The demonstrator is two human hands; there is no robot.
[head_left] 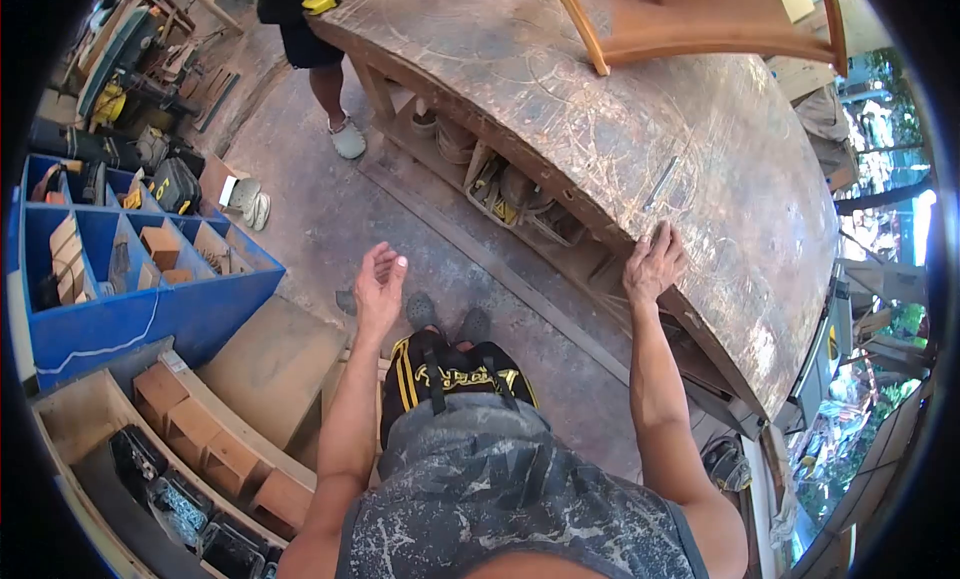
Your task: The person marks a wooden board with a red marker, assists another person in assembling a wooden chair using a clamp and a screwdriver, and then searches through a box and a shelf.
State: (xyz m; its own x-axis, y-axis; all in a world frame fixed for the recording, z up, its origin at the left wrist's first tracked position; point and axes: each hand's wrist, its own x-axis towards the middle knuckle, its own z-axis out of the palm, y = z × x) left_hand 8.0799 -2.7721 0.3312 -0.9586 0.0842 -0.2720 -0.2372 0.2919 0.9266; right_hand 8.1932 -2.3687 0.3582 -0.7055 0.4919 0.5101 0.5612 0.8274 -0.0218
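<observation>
Grey strip [662,181], on worktable [740,229], near right hand [655,263]

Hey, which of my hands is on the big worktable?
Your right hand: its fingers rest at the edge of the worktable, near the thin strip, while your left hand is raised over the floor.

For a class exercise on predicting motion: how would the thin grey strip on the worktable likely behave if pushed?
The thin grey strip looks fairly stiff, as it lies straight. It seems light, being so narrow. Pushed, it would probably slide or swivel rather than roll, since it appears flat on the worktable.
</observation>
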